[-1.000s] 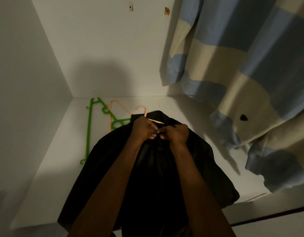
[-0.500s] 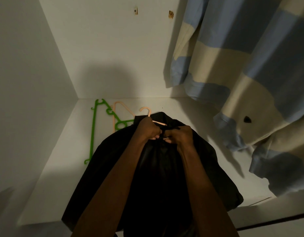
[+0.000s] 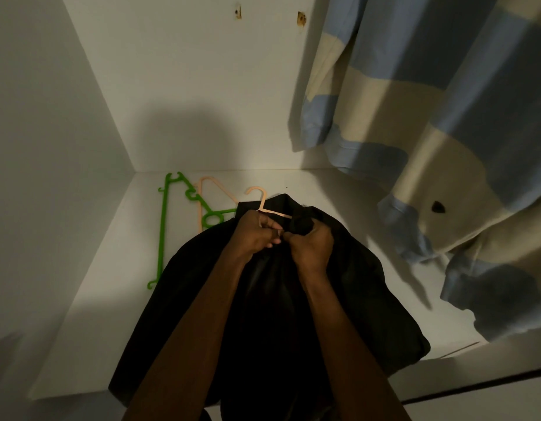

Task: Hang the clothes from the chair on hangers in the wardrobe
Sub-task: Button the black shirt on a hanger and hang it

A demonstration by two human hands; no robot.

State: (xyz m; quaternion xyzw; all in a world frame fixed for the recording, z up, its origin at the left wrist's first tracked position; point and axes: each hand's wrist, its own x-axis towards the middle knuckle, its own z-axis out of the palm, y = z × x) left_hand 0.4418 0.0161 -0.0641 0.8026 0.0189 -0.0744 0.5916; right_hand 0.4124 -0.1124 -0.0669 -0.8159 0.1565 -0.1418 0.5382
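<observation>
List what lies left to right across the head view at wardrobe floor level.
Green plastic hanger → spare peach plastic hanger → black garment gripped by both hands → hanging blue-and-cream striped shirt.

A black garment (image 3: 348, 299) lay spread on the white wardrobe floor (image 3: 90, 323), its collar end toward the back wall. A peach hanger (image 3: 264, 205) was partly inside the collar, its hook sticking out above the cloth. Beside it, at the left, a green hanger (image 3: 163, 232) and another peach hanger (image 3: 207, 189) lay flat on the floor, overlapping each other. At the right, a blue and cream striped garment (image 3: 439, 123) was hanging, its hem above the floor.
</observation>
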